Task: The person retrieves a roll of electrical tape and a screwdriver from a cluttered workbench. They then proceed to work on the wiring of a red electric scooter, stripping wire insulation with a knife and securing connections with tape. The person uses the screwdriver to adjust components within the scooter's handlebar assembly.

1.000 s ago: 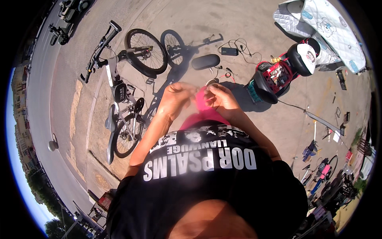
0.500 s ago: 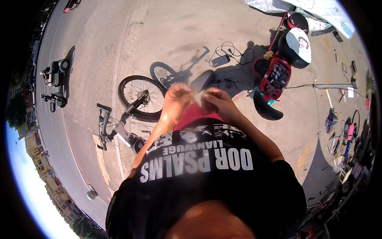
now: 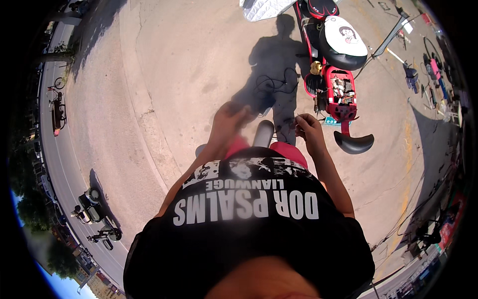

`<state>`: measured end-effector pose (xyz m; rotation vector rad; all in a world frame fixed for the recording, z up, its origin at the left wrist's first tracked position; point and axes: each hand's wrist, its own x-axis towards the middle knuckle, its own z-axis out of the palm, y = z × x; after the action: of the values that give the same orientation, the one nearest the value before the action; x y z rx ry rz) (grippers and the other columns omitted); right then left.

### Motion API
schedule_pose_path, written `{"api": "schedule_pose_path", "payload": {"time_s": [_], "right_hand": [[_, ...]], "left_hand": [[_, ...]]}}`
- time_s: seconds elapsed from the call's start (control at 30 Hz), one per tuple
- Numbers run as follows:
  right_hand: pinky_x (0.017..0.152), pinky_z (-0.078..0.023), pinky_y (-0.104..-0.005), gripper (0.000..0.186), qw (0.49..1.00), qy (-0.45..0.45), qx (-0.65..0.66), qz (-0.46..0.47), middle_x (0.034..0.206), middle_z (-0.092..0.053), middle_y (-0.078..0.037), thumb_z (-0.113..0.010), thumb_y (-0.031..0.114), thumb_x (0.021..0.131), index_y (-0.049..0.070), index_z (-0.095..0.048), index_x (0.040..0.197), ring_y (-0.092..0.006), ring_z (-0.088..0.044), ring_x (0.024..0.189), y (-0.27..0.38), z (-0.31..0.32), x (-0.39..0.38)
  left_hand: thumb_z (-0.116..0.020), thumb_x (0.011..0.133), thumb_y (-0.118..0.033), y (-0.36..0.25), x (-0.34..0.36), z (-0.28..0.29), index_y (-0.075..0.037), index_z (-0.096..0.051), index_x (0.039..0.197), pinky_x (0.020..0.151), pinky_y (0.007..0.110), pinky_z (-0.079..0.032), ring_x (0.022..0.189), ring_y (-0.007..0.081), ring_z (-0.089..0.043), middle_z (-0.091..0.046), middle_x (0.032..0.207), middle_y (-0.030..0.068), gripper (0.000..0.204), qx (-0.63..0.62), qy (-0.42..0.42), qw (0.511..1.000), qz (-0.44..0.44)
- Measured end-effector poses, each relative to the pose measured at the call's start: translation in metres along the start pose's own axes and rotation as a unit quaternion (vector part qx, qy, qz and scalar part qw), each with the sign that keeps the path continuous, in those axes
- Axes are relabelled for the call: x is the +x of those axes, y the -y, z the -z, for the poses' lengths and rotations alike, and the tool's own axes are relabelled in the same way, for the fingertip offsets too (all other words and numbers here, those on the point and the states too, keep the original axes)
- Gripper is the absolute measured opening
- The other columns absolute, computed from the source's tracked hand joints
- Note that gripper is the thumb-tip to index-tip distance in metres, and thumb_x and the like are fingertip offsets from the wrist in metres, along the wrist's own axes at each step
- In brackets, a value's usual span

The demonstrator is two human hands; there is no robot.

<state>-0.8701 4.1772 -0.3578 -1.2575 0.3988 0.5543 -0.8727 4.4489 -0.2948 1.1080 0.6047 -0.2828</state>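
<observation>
Both grips are untellable: blurred left hand (image 3: 231,119), curled right hand (image 3: 309,130) near a red plastic scooter (image 3: 352,92), perhaps opened for access.

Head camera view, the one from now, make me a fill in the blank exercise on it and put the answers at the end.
1. The person's shirt has white lettering on ____ cloth.
2. The scooter with the open compartment has a ____ body.
3. The cartoon-printed seat has a mostly ____ top.
4. Nearer the scooter than the left hand is the ____ hand.

Missing words: black; red; white; right.
</observation>
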Motion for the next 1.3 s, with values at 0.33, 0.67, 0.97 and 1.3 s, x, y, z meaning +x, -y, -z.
{"api": "schedule_pose_path", "payload": {"time_s": [0.33, 0.67, 0.97, 1.3], "right_hand": [[0.062, -0.051, -0.0258, 0.011, 0.987, -0.037, 0.158, 0.002, 0.083, -0.062, -0.002, -0.058, 0.016, 0.096, 0.005, -0.06, 0.098, -0.0104, -0.06, 0.069, 0.004, -0.184, 0.053], [0.073, -0.052, -0.0285, 0.031, 0.966, -0.116, 0.13, 0.193, 0.098, -0.063, -0.007, -0.067, 0.008, 0.087, 0.002, -0.058, 0.116, -0.015, -0.063, 0.088, 0.064, -0.246, 0.119], [0.073, -0.051, -0.0251, 0.021, 0.894, -0.305, 0.011, 0.329, 0.1, -0.063, -0.005, -0.068, -0.002, 0.084, 0.001, -0.065, 0.105, -0.01, -0.061, 0.084, 0.108, -0.158, 0.156], [0.069, -0.051, -0.0266, 0.018, 0.793, -0.531, 0.024, 0.297, 0.09, -0.066, -0.006, -0.071, -0.001, 0.08, 0.002, -0.066, 0.097, -0.0131, -0.062, 0.079, 0.145, -0.087, 0.145]], "left_hand": [[-0.06, 0.09, 0.002, -0.13, 0.086, 0.079, -0.005, -0.059, 0.108, 0.054, 0.021, -0.046, 0.07, 0.0133, -0.063, -0.069, 0.098, 0.0095, 0.019, 0.025, 0.097, 0.994, 0.053], [-0.066, 0.086, 0.003, -0.159, 0.169, 0.04, -0.007, -0.058, 0.091, 0.04, 0.02, -0.029, 0.045, 0.0062, -0.044, -0.069, 0.087, 0.0084, 0.013, 0.113, 0.147, 0.974, 0.129], [-0.067, 0.087, -0.004, -0.174, 0.226, -0.113, -0.012, -0.06, 0.092, 0.041, 0.02, -0.031, 0.053, 0.0054, -0.047, -0.066, 0.088, 0.001, 0.012, 0.195, 0.214, 0.9, 0.326], [-0.065, 0.089, -0.003, -0.135, 0.271, -0.235, -0.013, -0.064, 0.09, 0.047, 0.02, -0.034, 0.058, 0.006, -0.047, -0.067, 0.093, 0.0024, 0.01, 0.254, 0.387, 0.773, 0.434]]}}
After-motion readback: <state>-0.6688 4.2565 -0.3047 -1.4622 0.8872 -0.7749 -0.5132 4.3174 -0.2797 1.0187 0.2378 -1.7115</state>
